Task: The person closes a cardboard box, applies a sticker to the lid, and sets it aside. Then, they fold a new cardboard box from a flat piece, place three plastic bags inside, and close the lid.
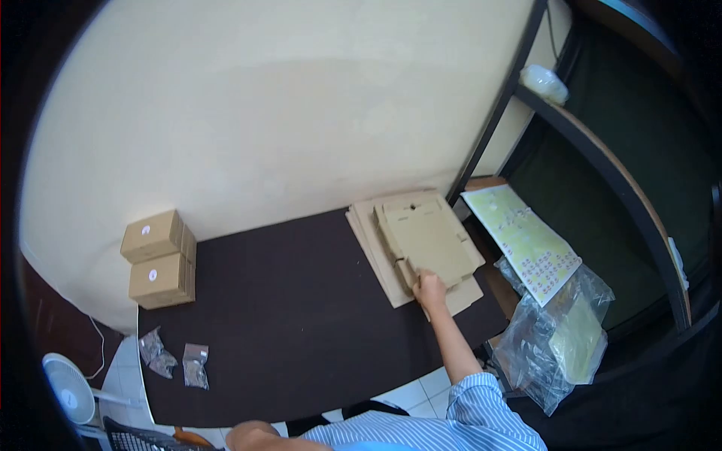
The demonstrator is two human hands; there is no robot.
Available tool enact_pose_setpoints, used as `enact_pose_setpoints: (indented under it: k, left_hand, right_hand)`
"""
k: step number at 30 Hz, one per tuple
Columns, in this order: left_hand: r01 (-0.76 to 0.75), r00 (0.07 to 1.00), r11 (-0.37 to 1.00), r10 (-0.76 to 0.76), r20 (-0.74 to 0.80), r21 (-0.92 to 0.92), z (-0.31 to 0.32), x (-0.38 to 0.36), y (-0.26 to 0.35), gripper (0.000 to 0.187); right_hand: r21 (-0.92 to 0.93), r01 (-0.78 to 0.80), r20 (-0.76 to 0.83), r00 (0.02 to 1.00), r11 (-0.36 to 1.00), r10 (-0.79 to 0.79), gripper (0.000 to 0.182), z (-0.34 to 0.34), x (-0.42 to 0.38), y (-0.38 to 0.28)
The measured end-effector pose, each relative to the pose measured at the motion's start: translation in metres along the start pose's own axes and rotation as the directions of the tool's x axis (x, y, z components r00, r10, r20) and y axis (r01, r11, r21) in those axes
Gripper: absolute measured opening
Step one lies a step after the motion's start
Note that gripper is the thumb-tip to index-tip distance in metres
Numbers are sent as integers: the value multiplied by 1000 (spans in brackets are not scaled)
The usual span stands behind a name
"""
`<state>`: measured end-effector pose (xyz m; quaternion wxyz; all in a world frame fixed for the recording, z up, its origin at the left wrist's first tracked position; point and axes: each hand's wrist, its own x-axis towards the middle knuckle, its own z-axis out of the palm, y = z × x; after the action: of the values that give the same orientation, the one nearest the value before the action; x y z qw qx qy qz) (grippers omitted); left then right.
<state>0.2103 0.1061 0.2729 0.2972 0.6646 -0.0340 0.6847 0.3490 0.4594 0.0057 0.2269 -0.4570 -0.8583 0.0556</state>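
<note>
My right hand (429, 291) is closed on the near left corner of a flat-folded cardboard box (429, 237). That box is the top one in a stack, with a dark round hole near its far edge and slots in its face. Wider flat cardboard sheets (368, 240) lie beneath it and stick out to the left and at the front. At the bottom edge of the view, my left hand (254, 431) is low by the near side of the table, its fingers hidden.
Two closed brown boxes (158, 279) with round white labels are stacked at the table's (293, 316) left end. Small plastic bags (196, 366) lie in front of them. Right of the table are a shelf rack (602, 146), a sticker sheet (519, 233) and clear plastic (526, 353). A fan (69, 388) stands lower left.
</note>
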Motion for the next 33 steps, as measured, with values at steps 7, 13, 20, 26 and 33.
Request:
enact_pose_setpoints:
  k: [7,13,20,26,33]
  left_hand:
    - [440,775,848,-193,-601,296,-20,-78,-26,51]
    - [576,223,759,-502,-836,-302,-54,-200,-40,48]
    - [197,20,634,-765,-644,-748,-70,-286,-8,70]
    - [380,257,762,-631,-732,-524,-91,-360,23,73]
    - [353,50,704,-672,-739,-616,-81,-347,54,85]
  right_hand:
    - [-29,-73,-159,985,997,68,11,-22,9,-6]
    - [27,-24,-504,863,999,35,10,-79,-14,-59]
    - [59,675,-508,654,736,-560,18,-79,-162,-160]
    - [238,714,-244,700,658,-671,11,-49,-251,-166]
    - [223,657,-329,746,720,-579,11,-54,-237,-172]
